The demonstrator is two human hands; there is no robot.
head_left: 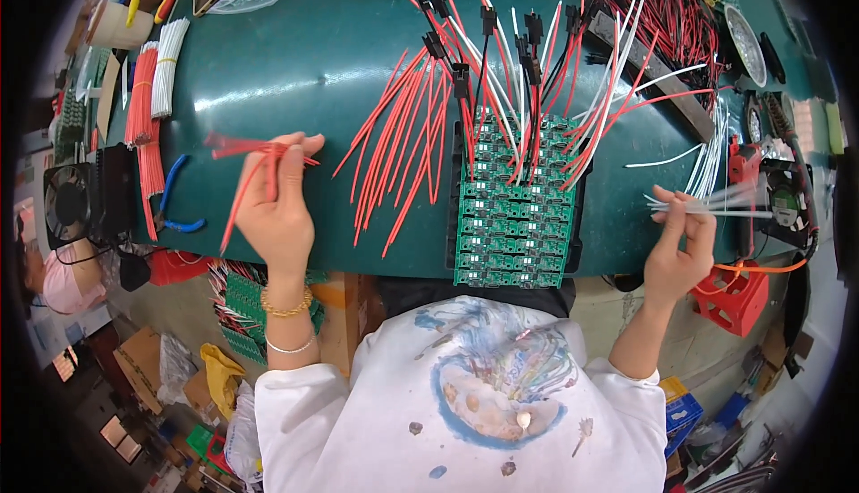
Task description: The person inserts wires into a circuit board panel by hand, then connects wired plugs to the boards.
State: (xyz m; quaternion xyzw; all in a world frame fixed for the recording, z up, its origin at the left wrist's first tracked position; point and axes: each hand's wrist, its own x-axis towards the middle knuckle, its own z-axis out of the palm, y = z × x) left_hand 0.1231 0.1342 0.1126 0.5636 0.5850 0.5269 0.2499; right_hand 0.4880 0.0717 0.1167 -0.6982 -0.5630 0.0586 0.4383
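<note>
the left hand [284, 211], at nine o'clock from the circuit-board panel [513, 225], is closed to a pinch, thumb against fingers, on several red wires [235, 146] whose ends blur. the right hand [682, 242], at three o'clock, pinches a thin spray of white wires [735, 199] between thumb and fingertips, the other fingers curled. the green panel lies at the near edge of the dark green table [331, 225], with red, white and black leads over its far half; black plug connectors [488, 19] top some of these at twelve o'clock. at ten o'clock, just beside the panel, red leads [407, 135] fan out. farther off that way sit a tied red wire bundle [143, 90] and a tied white wire bundle [167, 68], with blue-handled pliers [186, 225] at nine o'clock. a dark bar [667, 86] lies slanted between one and two o'clock.
</note>
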